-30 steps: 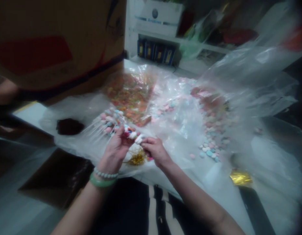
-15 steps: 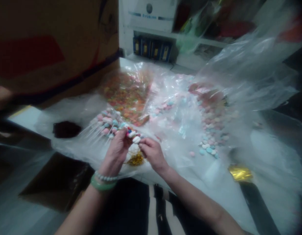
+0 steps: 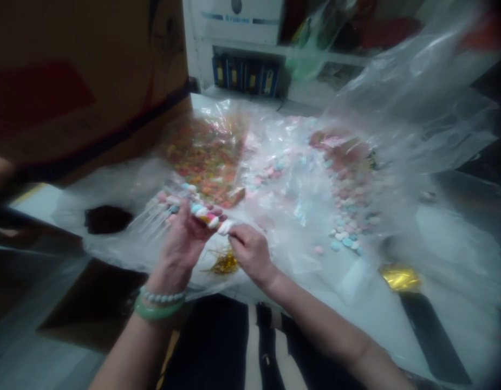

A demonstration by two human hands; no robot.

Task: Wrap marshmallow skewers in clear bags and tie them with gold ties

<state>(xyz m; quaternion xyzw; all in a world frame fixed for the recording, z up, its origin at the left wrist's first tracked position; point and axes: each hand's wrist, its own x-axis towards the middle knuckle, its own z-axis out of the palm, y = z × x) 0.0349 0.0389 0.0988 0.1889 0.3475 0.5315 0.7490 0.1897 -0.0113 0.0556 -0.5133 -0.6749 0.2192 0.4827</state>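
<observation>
Between my hands lies a candy skewer [image 3: 212, 218], a row of white, blue, pink and yellow pieces. My left hand [image 3: 179, 241], with a beaded bracelet and a green bangle at the wrist, holds it from below and behind. The fingers are partly hidden. My right hand [image 3: 252, 254] pinches the skewer's right end by the white pieces. Beyond my left hand, candy-topped white sticks [image 3: 163, 199] lie in a bunch on plastic sheeting. Thin gold twist ties [image 3: 226, 262] sit in a small pile just below the skewer.
A bag of orange and green candies [image 3: 207, 157] lies behind my hands. Loose pastel candies [image 3: 345, 241] spread to the right on clear plastic [image 3: 291, 195]. Gold foil [image 3: 400, 277] and a dark flat strip [image 3: 433, 336] are farther right. A large cardboard box [image 3: 83, 70] stands left.
The view has shifted slightly. My left hand has moved left along the skewer and its grip looks looser, showing more of the candy. My right hand keeps its pinch at the end.
</observation>
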